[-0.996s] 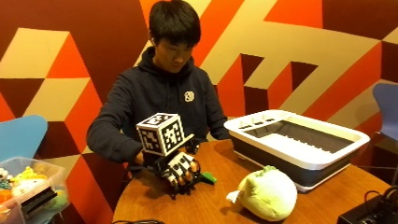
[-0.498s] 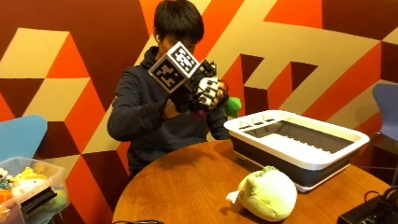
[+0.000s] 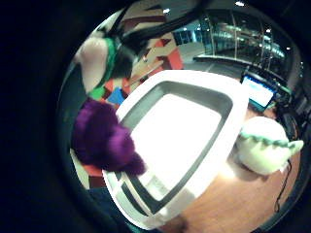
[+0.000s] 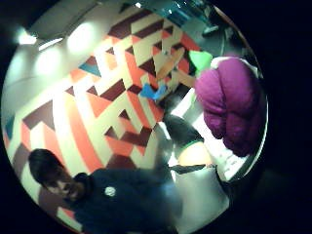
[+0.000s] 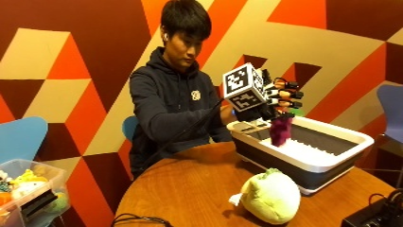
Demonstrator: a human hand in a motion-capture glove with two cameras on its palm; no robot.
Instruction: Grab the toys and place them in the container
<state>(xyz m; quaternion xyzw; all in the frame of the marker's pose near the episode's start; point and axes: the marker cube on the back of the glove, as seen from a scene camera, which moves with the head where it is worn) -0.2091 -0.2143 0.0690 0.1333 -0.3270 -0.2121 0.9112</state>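
Note:
In the outside view my gloved right hand (image 5: pixel 277 97) hovers over the near-left corner of the white and grey container (image 5: pixel 327 161). It holds a purple plush toy (image 5: pixel 281 130) by its top, and the toy hangs down into the container's opening. The little finger side palm view shows the purple toy (image 3: pixel 104 138) beside the container's rim (image 3: pixel 194 194), whose white inside holds nothing. The thumb side view has the purple toy (image 4: pixel 234 102) close to the palm. A pale green and white plush toy (image 5: pixel 271 196) lies on the round wooden table in front of the container.
A clear bin with several toys (image 5: pixel 25 184) stands low at the left beside a blue chair (image 5: pixel 19 137). A black device (image 5: pixel 378 215) sits at the table's right edge and a cable (image 5: pixel 135 220) lies at its front. A laptop (image 3: pixel 257 90) sits behind the container.
My hand rose from the table with the purple toy, passed chest height, and moved right to above the container. The green plush has stayed put.

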